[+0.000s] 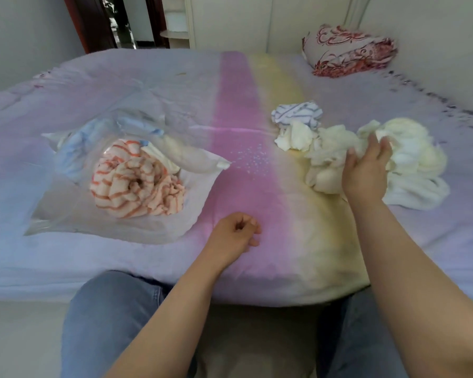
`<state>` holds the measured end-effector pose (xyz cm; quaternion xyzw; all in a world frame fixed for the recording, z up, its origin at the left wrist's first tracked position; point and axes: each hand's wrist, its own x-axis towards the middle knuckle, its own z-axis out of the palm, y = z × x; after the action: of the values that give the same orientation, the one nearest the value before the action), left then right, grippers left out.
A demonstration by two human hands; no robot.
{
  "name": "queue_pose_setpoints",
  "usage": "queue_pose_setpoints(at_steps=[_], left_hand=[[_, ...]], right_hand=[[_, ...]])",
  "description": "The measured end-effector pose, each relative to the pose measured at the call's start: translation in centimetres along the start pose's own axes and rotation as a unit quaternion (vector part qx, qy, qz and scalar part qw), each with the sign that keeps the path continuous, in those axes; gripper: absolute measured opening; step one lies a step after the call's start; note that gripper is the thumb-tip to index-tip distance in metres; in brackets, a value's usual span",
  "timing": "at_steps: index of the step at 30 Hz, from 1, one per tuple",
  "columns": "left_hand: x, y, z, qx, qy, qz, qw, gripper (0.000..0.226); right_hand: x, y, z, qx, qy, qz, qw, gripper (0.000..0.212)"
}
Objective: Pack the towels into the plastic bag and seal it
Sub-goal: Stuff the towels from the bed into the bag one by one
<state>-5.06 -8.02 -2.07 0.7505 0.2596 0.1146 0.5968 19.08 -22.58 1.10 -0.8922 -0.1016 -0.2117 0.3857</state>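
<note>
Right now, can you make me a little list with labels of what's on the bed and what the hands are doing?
place: bed with a purple, pink and yellow cover
plastic bag: lies open on the left of the bed
in the bag: orange striped towel, blue towel
not packed: cream towels, blue striped towel, piled on the right
right hand: grips a cream towel in the pile
left hand: loosely curled on the bed, holding nothing
far corner: folded red patterned quilt
bag sealed: no
</note>
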Motion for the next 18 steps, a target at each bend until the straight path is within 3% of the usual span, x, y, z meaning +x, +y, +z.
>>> queue_pose_setpoints(at_steps=[3, 5, 8, 11, 14, 18], left_hand=[[0.4, 0.2, 0.2, -0.005, 0.003, 0.004, 1.000, 0.018], [0.6, 0.2, 0.1, -0.005, 0.006, 0.009, 1.000, 0.017], [0.9, 0.4, 0.0, -0.001, 0.013, 0.013, 1.000, 0.016], [1.3, 0.7, 0.4, 0.007, 0.037, 0.042, 0.998, 0.011], [1.6, 1.8, 0.5, -0.020, 0.048, 0.083, 0.995, 0.036], [1.7, 3.3, 0.0, -0.051, 0.026, 0.143, 0.988, 0.089]], right_hand=[[1.4, 0.0, -0.8, -0.004, -0.054, 0.092, 0.994, 0.078], [2.3, 0.2, -1.1, -0.053, -0.104, 0.118, 0.986, 0.067], [2.0, -0.1, -1.2, -0.113, -0.112, 0.071, 0.985, 0.035], [0.1, -1.5, -1.4, -0.114, -0.014, -0.068, 0.991, 0.029], [-1.2, -3.5, -1.8, 0.031, 0.073, -0.180, 0.981, 0.024], [-3.1, -8.1, -3.8, 0.269, -0.014, -0.216, 0.938, 0.016]])
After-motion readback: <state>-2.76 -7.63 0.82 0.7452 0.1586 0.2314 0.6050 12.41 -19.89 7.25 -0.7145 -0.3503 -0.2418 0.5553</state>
